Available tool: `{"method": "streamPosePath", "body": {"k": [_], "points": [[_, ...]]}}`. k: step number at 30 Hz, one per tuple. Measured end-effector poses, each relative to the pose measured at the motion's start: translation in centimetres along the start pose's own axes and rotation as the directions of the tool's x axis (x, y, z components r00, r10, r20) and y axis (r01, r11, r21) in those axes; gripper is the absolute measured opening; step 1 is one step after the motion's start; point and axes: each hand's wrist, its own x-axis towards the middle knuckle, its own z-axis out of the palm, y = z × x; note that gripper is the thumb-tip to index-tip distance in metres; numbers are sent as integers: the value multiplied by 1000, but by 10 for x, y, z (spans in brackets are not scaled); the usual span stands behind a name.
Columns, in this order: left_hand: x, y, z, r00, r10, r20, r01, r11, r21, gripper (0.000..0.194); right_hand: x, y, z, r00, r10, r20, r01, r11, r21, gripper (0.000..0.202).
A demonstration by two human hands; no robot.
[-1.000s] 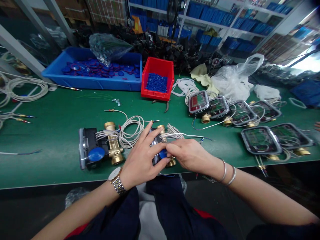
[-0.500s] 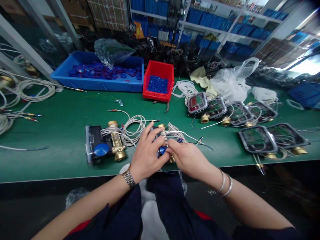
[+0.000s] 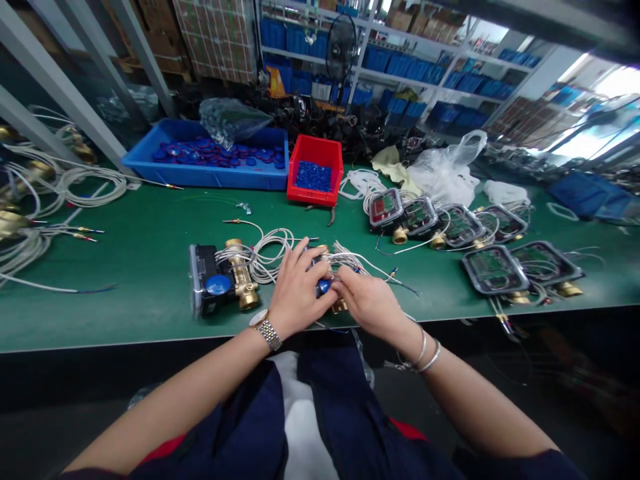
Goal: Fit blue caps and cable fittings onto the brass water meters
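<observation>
My left hand [image 3: 300,288] lies across a brass-bodied meter [image 3: 340,305] at the table's front edge, its fingers curved over the black case and its thumb by the blue round cap [image 3: 324,286]. Against that cap, my right hand [image 3: 371,300] is closed in a pinch; what the fingertips hold is hidden. Both hands cover most of this meter. A coiled grey cable [image 3: 347,257] lies behind it. Left of my hands, a second meter [image 3: 213,280] stands on its side, showing a blue cap and a brass pipe [image 3: 243,277], with its own cable coil [image 3: 273,250].
A blue tray [image 3: 210,177] of blue discs and a red bin [image 3: 313,195] of small blue parts stand at the back. Several clear-lidded meters [image 3: 495,270] sit on the right, near plastic bags [image 3: 445,170]. Coiled cables [image 3: 95,187] lie on the left of the green table [image 3: 150,293].
The camera view has shifted a little, so the bench items sit differently in the picture. Both hands stay at the same meter, the right still pinching by the blue cap.
</observation>
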Motion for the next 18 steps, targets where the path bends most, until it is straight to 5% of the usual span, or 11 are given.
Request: {"method": "streamPosePath", "body": {"k": [4,6,9,11,14,18], "points": [[-1,1,1,999,-32,-17,32,999,0,12,-47,44,6,996,74,49,-78,995,68,18],[-1,2,3,998,-45,-35,45,999,-5,12,-83,55,18,988,150,-32,-150,989,-2,18],[-2,2,6,996,-58,-62,57,998,-15,13,-130,38,30,968,89,-236,-103,994,-45,33],[-2,2,6,996,-63,-70,61,998,-25,13,-145,11,24,960,-56,-275,44,998,-49,43],[-3,3,6,995,-63,-71,61,998,-29,13,-135,-35,-6,903,-404,-146,390,914,-114,30],[-4,1,8,995,-73,-73,70,997,-42,13,-67,-83,-45,768,-631,-109,607,772,-188,17]]}}
